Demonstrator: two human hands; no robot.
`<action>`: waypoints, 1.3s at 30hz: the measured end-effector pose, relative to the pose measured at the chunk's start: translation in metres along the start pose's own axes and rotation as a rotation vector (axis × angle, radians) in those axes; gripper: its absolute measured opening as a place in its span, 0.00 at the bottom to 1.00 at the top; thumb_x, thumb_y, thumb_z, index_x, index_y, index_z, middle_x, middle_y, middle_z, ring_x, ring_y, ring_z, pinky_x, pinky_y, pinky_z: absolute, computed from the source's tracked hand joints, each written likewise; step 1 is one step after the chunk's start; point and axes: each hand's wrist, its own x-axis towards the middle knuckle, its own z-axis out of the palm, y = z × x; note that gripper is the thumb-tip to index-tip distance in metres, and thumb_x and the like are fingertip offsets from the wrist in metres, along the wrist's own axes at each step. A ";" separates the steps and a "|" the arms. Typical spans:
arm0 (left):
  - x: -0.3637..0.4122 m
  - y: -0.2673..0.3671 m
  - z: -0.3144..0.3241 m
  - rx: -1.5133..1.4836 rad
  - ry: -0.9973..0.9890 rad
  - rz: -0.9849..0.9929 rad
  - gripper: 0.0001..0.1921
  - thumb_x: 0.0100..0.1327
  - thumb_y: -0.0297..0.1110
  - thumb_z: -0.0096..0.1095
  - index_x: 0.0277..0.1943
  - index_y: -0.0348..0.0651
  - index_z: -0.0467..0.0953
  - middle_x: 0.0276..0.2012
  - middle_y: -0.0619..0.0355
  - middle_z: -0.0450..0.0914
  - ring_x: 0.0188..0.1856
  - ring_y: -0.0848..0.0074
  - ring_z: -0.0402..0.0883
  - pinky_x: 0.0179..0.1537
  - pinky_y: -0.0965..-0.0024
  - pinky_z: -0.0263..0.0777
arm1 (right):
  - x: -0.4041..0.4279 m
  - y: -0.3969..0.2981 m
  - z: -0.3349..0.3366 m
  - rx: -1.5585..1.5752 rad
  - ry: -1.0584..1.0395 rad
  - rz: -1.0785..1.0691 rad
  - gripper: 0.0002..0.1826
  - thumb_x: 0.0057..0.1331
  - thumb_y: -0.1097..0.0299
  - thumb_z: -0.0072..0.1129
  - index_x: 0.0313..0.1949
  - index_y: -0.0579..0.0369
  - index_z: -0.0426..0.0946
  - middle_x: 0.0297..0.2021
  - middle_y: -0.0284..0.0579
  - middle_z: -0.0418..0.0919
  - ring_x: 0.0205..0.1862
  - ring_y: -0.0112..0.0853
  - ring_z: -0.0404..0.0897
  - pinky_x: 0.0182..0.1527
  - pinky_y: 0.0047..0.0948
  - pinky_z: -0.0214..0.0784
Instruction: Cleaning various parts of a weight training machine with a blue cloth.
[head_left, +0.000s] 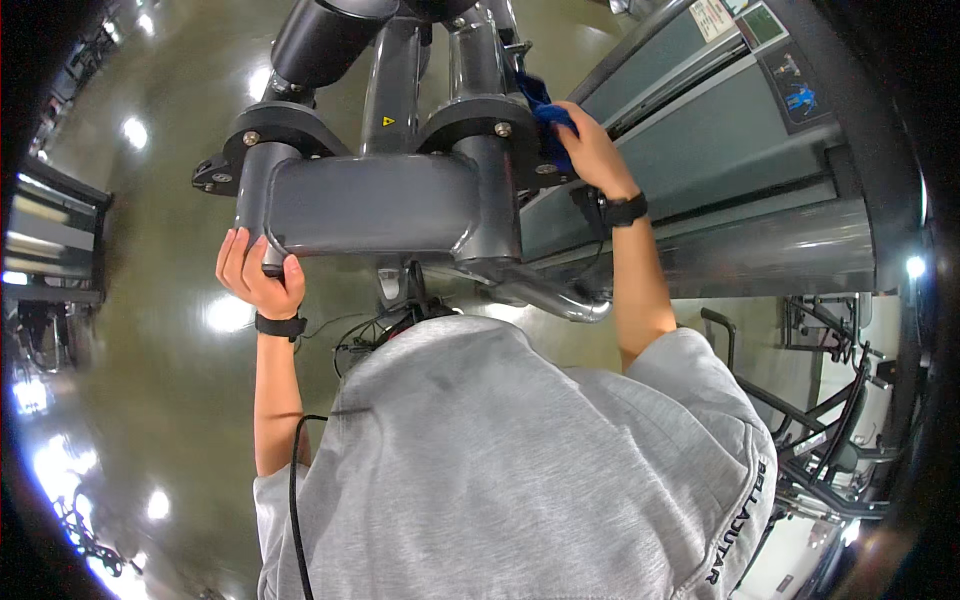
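My right hand (592, 154) holds a blue cloth (553, 114) bunched in its fingers. The cloth lies against the outer side of the right black pivot plate (484, 120) of a dark grey exercise machine. My left hand (262, 277) grips the near end of the left upright tube (259, 187), its fingers on the outer side and the thumb on the inner. Between the two hands spans the machine's broad grey crossbeam (371, 206). A curved black plate (281, 124) with a bolt sits above the left tube.
A large grey panelled machine housing (720, 157) stands close on the right, bearing a placard. Black-framed gym machines (825, 420) are farther right, and another rack (56, 232) is at far left. A bent tube (562, 296) juts below the crossbeam. A black cable (296, 502) hangs beside my left arm.
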 end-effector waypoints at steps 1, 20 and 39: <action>0.000 0.000 0.000 -0.007 -0.004 0.001 0.20 0.69 0.47 0.52 0.50 0.36 0.72 0.55 0.46 0.73 0.57 0.52 0.71 0.58 0.51 0.63 | -0.014 0.005 0.002 0.063 0.077 0.109 0.19 0.70 0.65 0.51 0.58 0.57 0.69 0.50 0.57 0.78 0.54 0.50 0.77 0.56 0.40 0.66; 0.002 0.004 0.000 -0.010 0.009 -0.010 0.19 0.67 0.44 0.55 0.50 0.36 0.73 0.55 0.46 0.75 0.58 0.53 0.72 0.59 0.51 0.62 | -0.004 -0.106 0.010 0.379 0.377 -0.090 0.14 0.67 0.67 0.56 0.51 0.55 0.75 0.42 0.52 0.80 0.43 0.49 0.78 0.56 0.38 0.66; 0.000 0.003 -0.007 -0.017 -0.040 -0.047 0.17 0.62 0.40 0.59 0.49 0.38 0.74 0.56 0.49 0.73 0.59 0.55 0.70 0.59 0.54 0.61 | -0.106 -0.134 0.020 0.209 -0.101 -0.325 0.22 0.59 0.67 0.63 0.54 0.50 0.74 0.62 0.49 0.68 0.68 0.49 0.62 0.69 0.48 0.50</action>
